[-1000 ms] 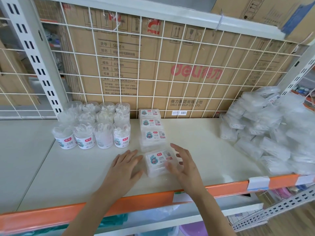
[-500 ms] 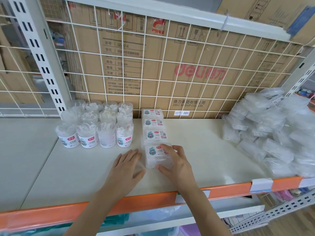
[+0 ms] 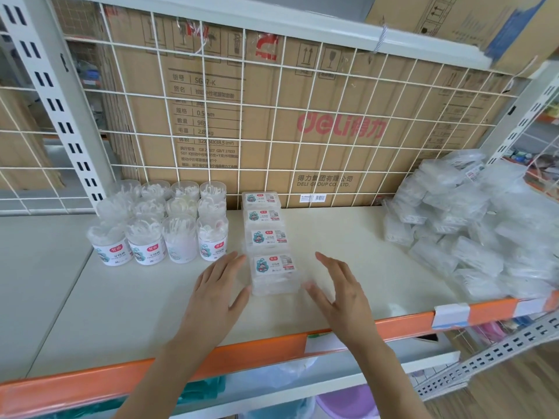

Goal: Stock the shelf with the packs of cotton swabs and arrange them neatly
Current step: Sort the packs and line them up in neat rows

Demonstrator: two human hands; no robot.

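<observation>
Clear plastic with a cartoon label on top, the front pack (image 3: 273, 273) lies flat on the shelf (image 3: 348, 252). It closes a row (image 3: 266, 217) of three like packs that runs straight back from it to the wire grid (image 3: 270, 140).

The left hand (image 3: 217, 291) lies just left of the front pack, palm down and fingers straight. Its thumb tip is at the pack's near left corner, though I cannot tell whether it touches. The right hand (image 3: 341, 294) is just right of the pack, wide open with fingers spread, its thumb close to the near right corner. It holds nothing.

Left of the front pack and a little behind it, round tubs (image 3: 178, 237) stand in a tight block. Well to its right lies a loose heap (image 3: 484, 237) of clear packs. Beyond the pack, behind the grid, stands a brown carton (image 3: 332, 101). In front of the pack runs the shelf's orange lip (image 3: 106, 379).
</observation>
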